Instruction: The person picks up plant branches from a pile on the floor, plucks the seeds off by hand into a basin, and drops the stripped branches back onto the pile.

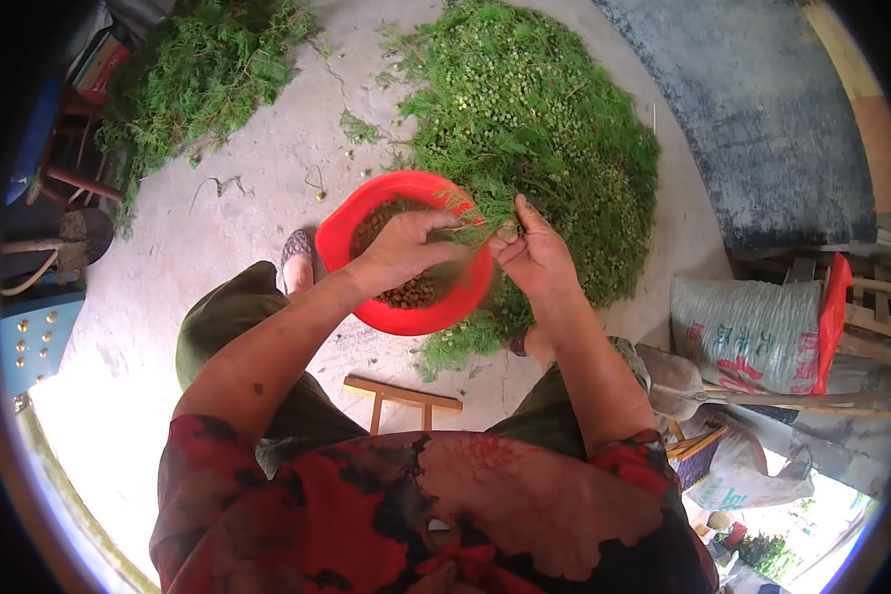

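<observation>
My right hand (537,247) is closed on a green leafy sprig (487,206) above the right rim of a red basin (399,322). My left hand (406,249) reaches over the basin from the left, its fingers beside the sprig's lower leaves; they look pressed together, but what lies between them is too small to make out. Small brown round pieces (411,292) lie in the basin under my left hand. Just beyond the basin, a large heap of green sprigs and small pale-green pieces (554,129) spreads over the floor.
Another pile of green branches (218,74) lies at the upper left. A wooden stool frame (403,393) stands between my legs. White woven sacks (747,332) and a red plastic piece (835,322) are at the right. A blue board with gold studs (40,342) is at the left.
</observation>
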{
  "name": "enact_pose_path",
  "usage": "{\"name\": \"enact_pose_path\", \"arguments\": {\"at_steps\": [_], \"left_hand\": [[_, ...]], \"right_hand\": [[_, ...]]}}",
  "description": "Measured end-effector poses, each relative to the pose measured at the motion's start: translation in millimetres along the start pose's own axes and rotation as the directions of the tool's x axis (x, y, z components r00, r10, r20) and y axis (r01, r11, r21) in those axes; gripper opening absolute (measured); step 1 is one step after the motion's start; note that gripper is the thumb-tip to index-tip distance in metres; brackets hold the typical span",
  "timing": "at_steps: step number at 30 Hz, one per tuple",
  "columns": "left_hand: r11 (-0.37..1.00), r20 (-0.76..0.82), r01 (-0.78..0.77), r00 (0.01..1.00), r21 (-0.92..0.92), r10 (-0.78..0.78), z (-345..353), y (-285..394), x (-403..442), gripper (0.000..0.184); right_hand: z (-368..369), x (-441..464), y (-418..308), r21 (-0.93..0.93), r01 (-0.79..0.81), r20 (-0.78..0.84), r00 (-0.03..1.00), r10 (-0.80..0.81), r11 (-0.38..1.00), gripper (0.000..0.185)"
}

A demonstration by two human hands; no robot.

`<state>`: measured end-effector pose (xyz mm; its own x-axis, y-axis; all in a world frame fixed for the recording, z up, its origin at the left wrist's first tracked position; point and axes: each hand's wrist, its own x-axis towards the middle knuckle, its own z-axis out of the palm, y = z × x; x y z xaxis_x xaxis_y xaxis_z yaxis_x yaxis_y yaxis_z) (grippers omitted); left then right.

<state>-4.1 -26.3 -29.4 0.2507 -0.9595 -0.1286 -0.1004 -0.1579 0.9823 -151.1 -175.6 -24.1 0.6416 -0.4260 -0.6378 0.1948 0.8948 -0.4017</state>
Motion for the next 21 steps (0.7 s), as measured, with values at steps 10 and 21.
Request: {"name": "enact_pose_path", "arguments": {"at_steps": [10, 21], "left_hand": [[0.942, 0.125, 0.234, 0.955, 0.242, -0.269, 1.6, 26.7, -2.7, 0.029], [0.983, 0.069, 0.171, 0.984, -0.063, -0.166, -19.1, 24.3, -4.2, 0.053]], "right_hand": [[-19.1, 8.7, -9.3, -0.072, 0.179, -0.093, 0.978, -0.185, 0.981, 0.014], [9.9, -9.1, -0.7, -0.2, 0.129, 0.1, 0.989, -0.111, 0.971, 0.007]]}}
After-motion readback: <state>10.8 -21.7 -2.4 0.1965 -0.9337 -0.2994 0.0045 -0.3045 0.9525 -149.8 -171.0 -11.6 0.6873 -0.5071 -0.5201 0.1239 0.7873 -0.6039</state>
